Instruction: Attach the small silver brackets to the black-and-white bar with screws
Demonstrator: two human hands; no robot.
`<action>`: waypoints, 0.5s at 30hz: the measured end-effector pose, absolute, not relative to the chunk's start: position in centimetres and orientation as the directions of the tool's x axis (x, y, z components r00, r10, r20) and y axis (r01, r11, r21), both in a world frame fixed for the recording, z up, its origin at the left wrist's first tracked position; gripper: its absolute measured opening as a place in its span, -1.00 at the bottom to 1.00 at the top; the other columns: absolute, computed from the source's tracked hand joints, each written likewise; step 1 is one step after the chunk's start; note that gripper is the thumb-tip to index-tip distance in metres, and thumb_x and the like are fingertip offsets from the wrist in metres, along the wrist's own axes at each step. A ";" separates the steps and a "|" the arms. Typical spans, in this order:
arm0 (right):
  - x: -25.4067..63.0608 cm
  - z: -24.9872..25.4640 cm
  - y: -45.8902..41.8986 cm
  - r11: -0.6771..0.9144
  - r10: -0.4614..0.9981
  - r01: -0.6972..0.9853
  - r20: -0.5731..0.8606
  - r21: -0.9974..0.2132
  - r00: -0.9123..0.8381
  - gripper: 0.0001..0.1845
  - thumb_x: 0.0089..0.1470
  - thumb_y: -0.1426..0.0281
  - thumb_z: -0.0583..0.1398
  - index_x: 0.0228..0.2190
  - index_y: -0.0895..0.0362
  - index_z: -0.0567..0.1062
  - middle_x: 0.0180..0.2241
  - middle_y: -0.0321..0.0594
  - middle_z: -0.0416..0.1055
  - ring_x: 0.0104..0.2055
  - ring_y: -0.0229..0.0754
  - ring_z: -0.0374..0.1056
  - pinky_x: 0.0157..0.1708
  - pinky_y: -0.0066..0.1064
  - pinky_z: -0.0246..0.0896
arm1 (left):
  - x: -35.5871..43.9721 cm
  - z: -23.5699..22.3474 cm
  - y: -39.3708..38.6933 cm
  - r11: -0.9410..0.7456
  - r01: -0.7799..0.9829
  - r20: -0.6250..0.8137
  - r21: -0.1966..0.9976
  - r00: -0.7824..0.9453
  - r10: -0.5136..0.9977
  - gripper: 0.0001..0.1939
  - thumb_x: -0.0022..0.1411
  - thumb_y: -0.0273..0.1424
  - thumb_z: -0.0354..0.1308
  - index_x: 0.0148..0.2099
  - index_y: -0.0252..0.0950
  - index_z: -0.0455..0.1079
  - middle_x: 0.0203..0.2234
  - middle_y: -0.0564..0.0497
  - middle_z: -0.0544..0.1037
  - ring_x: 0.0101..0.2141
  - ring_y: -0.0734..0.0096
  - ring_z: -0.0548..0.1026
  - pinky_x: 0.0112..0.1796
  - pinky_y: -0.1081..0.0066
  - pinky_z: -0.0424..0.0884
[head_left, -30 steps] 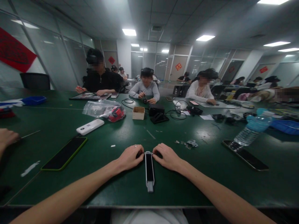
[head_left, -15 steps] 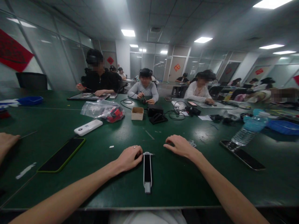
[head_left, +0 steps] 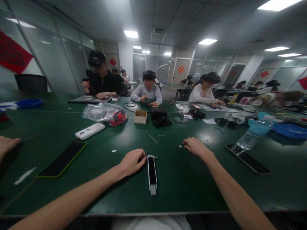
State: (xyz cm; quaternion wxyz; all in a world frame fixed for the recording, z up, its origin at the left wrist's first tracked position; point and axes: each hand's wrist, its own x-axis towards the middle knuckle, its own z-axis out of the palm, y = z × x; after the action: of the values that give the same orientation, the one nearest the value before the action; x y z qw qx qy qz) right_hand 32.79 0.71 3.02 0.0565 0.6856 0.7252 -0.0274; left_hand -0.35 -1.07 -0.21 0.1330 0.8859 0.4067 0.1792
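Observation:
A long, narrow device [head_left: 152, 172] with a white edge, a black middle and a grey block at its near end lies on the green table. My left hand [head_left: 133, 161] rests to its left, thumb and forefinger closed at its far end, where a thin metal pin sticks out. Further right, my right hand [head_left: 195, 147] lies on the table with its fingers curled together. Small shiny bits [head_left: 179, 146] sit just left of those fingertips. Anything inside the right fingers is hidden.
Left are a green-edged phone [head_left: 62, 159], a white handset [head_left: 90, 131] and another person's hand [head_left: 8, 147] with a thin tool. A small box [head_left: 140, 117] and a plastic bag [head_left: 103, 113] stand ahead. Right, a water bottle [head_left: 254, 132] leans by a dark phone [head_left: 251, 161].
My right hand has moved right and curled its fingers more; shiny bits now show left of its fingertips. The device's near end has swung slightly right, while my left hand stays at its far end.

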 end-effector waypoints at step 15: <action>33.4 2.2 1.4 -0.030 0.986 0.999 -0.162 -0.035 0.024 -0.78 0.08 0.51 0.10 -0.29 0.20 0.53 -0.30 -0.06 0.50 -0.26 -0.17 0.40 -0.41 -0.51 0.07 | -0.4 -0.5 -1.0 -0.636 0.665 0.218 0.391 0.605 0.766 -0.85 0.25 -0.34 -0.02 -0.25 -0.29 0.32 -0.43 0.02 0.44 -0.41 0.38 0.41 -0.39 0.43 0.29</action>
State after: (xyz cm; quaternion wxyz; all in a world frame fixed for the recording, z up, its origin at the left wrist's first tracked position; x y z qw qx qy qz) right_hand 33.39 1.45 2.16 0.0443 0.7142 0.6950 -0.0706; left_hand -0.43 -0.97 -0.47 0.1362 0.8853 0.4041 0.1856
